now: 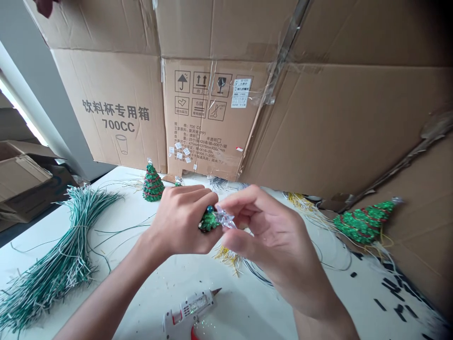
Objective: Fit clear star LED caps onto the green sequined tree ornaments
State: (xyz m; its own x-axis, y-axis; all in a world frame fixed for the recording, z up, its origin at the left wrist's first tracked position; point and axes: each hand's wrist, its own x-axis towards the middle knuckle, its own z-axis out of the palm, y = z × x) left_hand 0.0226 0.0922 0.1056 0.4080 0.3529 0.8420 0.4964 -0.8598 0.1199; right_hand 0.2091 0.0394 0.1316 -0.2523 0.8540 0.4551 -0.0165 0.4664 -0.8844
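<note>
1. Our left hand [179, 222] closed around a small green tinsel tree [208, 222], wrapping it almost fully, with a blue bead [210, 208] showing at the tip.
2. Our right hand [272, 236] narrowed to a tight pinch on a clear plastic star [224, 216], holding it just beside the bead.
3. We held both above the middle of a white table [138, 302], the hands close together and nearly touching.
4. A hot glue gun [187, 311] with a red trigger lay on the table just below our hands, its nozzle pointing up and to the right, with green glitter on its body.
5. A thick bundle of green-and-white wires [53, 255] spread across the table to our left, and loose yellow tinsel stems [226, 257] lay beneath our hands.
6. Another tinsel tree [153, 183] stood upright beyond our left hand, while a larger one [364, 222] lay tilted against cardboard on our right.
7. A large printed cardboard sheet [212, 94] rose behind the table, with cartons [21, 179] stacked at the far left.
</note>
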